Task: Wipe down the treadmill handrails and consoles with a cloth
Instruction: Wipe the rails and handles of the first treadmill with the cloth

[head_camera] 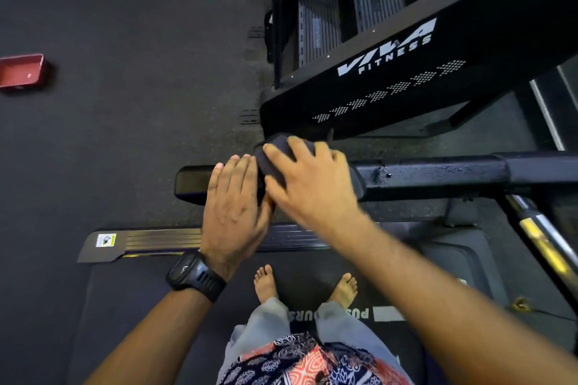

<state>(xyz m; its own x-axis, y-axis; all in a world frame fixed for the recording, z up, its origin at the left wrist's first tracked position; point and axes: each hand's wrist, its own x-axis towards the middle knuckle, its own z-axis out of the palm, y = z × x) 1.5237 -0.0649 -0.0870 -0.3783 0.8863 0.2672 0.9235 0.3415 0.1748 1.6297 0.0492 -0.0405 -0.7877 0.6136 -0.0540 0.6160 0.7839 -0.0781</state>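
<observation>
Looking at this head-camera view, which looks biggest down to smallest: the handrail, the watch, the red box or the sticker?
1. Handrail, by far the largest.
2. Watch and red box look about alike. The box lies farther off and is cut by the frame edge, so I won't rank them.
3. Sticker, the smallest.

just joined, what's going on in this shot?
A person stands barefoot on the treadmill belt, facing its handrail. The right hand presses a dark cloth onto the rail with spread fingers. The left hand rests flat on the rail right beside it, near the rail's end. The stretch of rail to the right of the cloth looks speckled with droplets. A stair machine stands beyond, and a red box lies on the floor to the left.
</observation>
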